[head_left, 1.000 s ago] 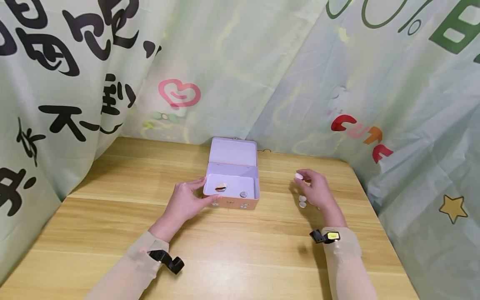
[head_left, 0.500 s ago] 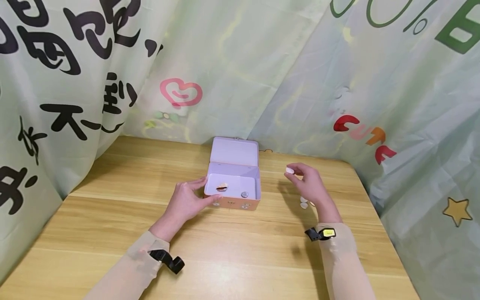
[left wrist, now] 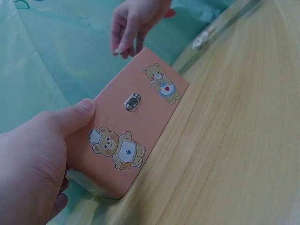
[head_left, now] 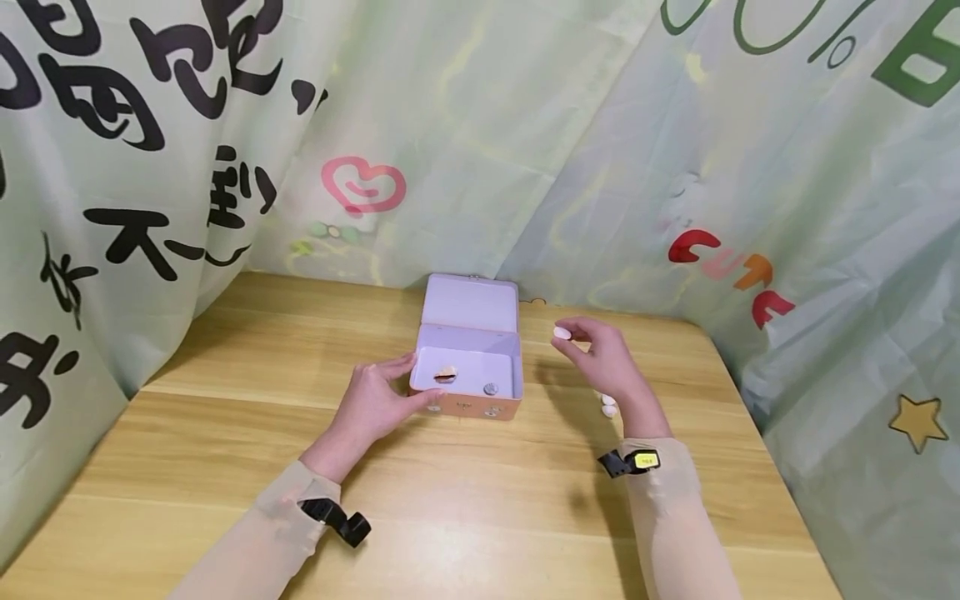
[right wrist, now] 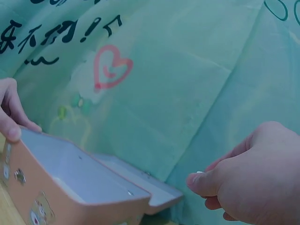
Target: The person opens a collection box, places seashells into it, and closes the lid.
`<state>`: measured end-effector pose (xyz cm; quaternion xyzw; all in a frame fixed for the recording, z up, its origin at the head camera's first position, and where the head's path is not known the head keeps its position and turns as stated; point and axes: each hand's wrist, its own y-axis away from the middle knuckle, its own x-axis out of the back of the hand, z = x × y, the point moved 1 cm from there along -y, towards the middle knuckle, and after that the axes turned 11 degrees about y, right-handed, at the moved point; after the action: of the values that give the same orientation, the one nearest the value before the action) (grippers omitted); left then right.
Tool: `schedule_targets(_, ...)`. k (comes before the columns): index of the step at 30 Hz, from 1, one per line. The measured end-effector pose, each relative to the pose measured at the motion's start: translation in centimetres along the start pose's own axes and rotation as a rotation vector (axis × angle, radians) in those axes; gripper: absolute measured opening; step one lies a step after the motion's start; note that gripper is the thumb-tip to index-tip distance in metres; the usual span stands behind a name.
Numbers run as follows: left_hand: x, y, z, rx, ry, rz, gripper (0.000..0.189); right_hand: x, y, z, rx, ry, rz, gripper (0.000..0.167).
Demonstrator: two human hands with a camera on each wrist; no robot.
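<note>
A tin box [head_left: 465, 406] stands with its lid raised, lilac inside and orange with bear pictures outside. My left hand [head_left: 372, 400] grips its left front corner, thumb on the front face and fingers along the side. In the box lie a brown-and-white seashell [head_left: 446, 375] and a small round grey piece [head_left: 491, 389]. My right hand [head_left: 603, 358] is raised above the table to the right of the box, pinching a small white shell [head_left: 562, 333] between thumb and fingertips. In the right wrist view only a sliver of that shell shows past the thumb.
Several small white shells [head_left: 608, 406] lie on the wooden table [head_left: 420, 517], partly hidden by my right wrist. A printed curtain [head_left: 450, 150] hangs behind and at both sides of the table. The raised lid [head_left: 471, 303] leans back close to the curtain.
My right hand has lifted the white shell from beside the other shells and moved left toward the box. My left hand keeps its hold on the box corner.
</note>
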<state>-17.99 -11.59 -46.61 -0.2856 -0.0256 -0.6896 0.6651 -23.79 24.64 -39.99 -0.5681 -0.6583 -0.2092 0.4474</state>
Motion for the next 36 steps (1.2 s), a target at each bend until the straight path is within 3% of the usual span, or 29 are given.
schedule_targets(7, -0.3, 0.0, -0.1, -0.015, 0.016, -0.001, 0.086, -0.4, -0.7, -1.9, 0.042, -0.029, 0.003, 0.035)
schedule_targets(20, -0.2, 0.0, 0.0, 0.028, 0.016, -0.002, 0.086, -2.4, -2.1, -4.8, 0.158, -0.119, -0.007, 0.026)
schedule_targets(36, -0.3, 0.0, -0.2, -0.013, 0.000, 0.012, 0.086, -5.9, -3.1, -6.2, 0.153, -0.127, -0.088, 0.025)
